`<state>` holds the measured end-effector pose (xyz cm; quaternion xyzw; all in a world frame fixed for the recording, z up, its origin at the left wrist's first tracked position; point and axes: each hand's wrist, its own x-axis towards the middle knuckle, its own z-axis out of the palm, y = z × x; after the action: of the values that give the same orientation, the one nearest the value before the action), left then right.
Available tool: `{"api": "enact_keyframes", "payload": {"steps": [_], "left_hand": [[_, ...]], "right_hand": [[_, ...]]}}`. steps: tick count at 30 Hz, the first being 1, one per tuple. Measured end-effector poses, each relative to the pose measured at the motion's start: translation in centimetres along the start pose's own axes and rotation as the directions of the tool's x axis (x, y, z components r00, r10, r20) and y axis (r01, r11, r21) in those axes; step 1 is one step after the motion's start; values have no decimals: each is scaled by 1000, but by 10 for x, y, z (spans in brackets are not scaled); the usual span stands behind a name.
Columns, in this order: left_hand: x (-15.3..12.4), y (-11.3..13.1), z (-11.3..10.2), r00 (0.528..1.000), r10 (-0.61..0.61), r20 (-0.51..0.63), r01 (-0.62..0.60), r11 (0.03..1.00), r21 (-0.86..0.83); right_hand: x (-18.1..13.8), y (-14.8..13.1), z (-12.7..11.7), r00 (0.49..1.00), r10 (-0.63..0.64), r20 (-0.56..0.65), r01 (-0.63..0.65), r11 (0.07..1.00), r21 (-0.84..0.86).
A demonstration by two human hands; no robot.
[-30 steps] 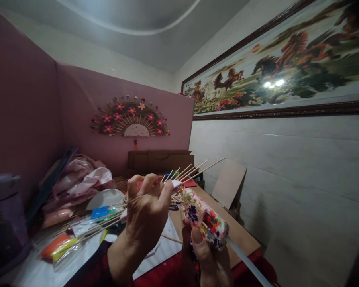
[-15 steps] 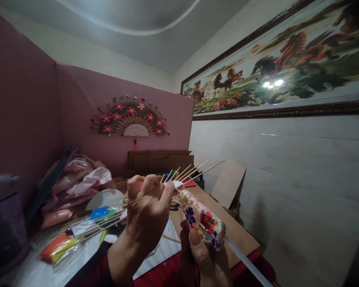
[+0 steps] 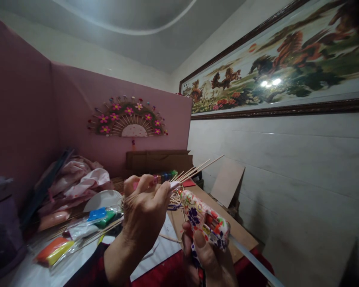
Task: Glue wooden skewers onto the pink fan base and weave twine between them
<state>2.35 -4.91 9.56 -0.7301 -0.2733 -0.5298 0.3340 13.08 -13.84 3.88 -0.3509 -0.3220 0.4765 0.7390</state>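
Closest to me, the right hand (image 3: 207,259) is wrapped around the handle of a glue gun (image 3: 205,219) patterned with flowers, thumb lying along its body; a pale glue stick (image 3: 254,261) juts out of the back toward the lower right. The nozzle points up and left, right at the spot where the left hand (image 3: 145,213) pinches a fan of thin bamboo skewers (image 3: 194,170) with a small white piece at their meeting point. That hand is closed, fingertips pressed together on the bundle, and the skewer tips splay out toward the right wall.

The left hand and its forearm hide much of the table (image 3: 42,271) behind them. To the left lie clay packets (image 3: 55,251) in orange and yellow, then blue and green ones (image 3: 100,215), with loose skewers across them. A white plate (image 3: 103,199) sits just beyond, beside crumpled pink bags (image 3: 77,181). At the far left edge stands a purple container (image 3: 2,223), blurred. A sheet of brown cardboard (image 3: 227,229) lies under the glue gun, and another piece leans on the wall.

Farther back, a cardboard box (image 3: 158,161) stands against the pink partition, on which hangs a finished skewer fan with pink flowers (image 3: 127,119). On the right wall hangs a long framed picture of horses (image 3: 281,59). I can read no writing anywhere.
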Motion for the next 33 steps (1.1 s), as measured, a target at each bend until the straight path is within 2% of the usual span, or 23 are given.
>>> {"api": "enact_keyframes", "payload": {"steps": [3, 6, 12, 15, 19, 26, 33], "left_hand": [[-1, 1, 1, 1000, 18, -9, -18, 1000, 18], [-3, 2, 2, 999, 46, -15, -45, 998, 40], [-6, 3, 2, 997, 83, -1, -82, 992, 94], [-6, 3, 2, 996, 89, 6, -89, 991, 103], [-6, 4, 3, 995, 100, 8, -100, 988, 116], [-9, 5, 3, 994, 107, -8, -106, 986, 130], [-8, 4, 4, 994, 110, -13, -108, 986, 125]], "right_hand": [[1, 0, 3, 999, 8, -44, -7, 1000, 17], [1, -2, 5, 995, -38, -92, 35, 999, -32], [0, -1, -6, 988, -140, -68, 129, 981, -143], [0, 2, -11, 984, -150, -91, 129, 970, -204], [2, 5, -15, 992, -114, -48, 102, 975, -199], [21, 12, -16, 998, -2, 59, -1, 999, 45], [16, 4, -16, 995, 51, 91, -45, 997, -62]]}}
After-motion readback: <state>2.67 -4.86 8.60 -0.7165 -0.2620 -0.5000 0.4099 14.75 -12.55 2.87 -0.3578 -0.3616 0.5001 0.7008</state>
